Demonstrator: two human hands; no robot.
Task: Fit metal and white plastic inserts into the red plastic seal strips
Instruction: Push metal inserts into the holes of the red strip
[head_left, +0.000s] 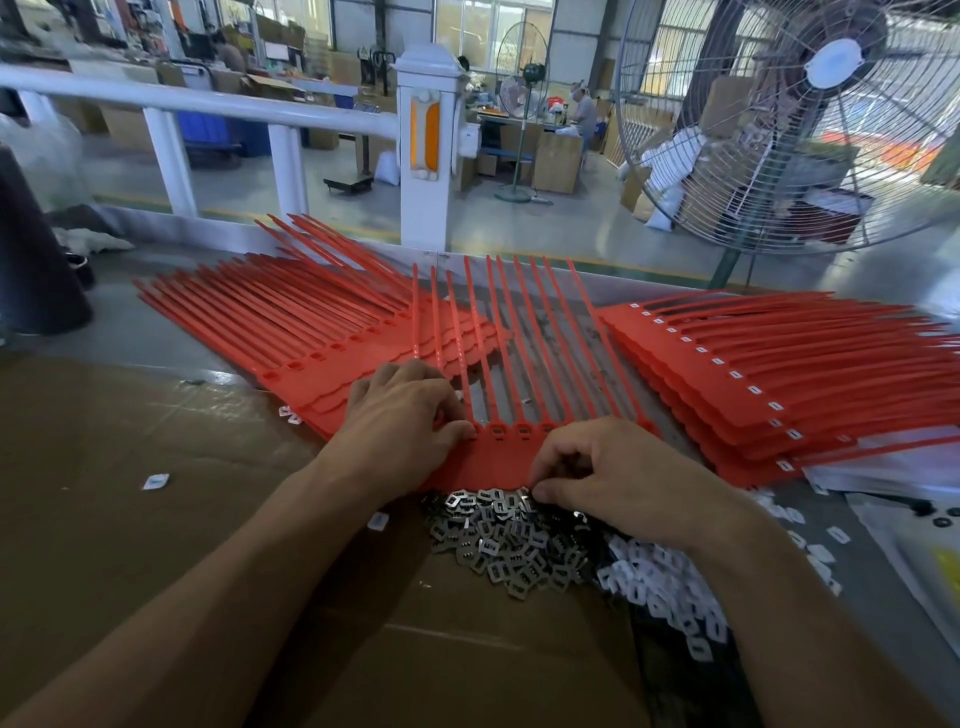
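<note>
Your left hand (402, 415) lies with curled fingers pressing the near left end of the flat red plastic seal strip sheet (498, 462). Your right hand (608, 467) pinches at the shiny metal inserts (498, 545) heaped just near it; whether it has one, I cannot tell. White plastic inserts (670, 592) pile to the right on brown cardboard (156, 545).
</note>
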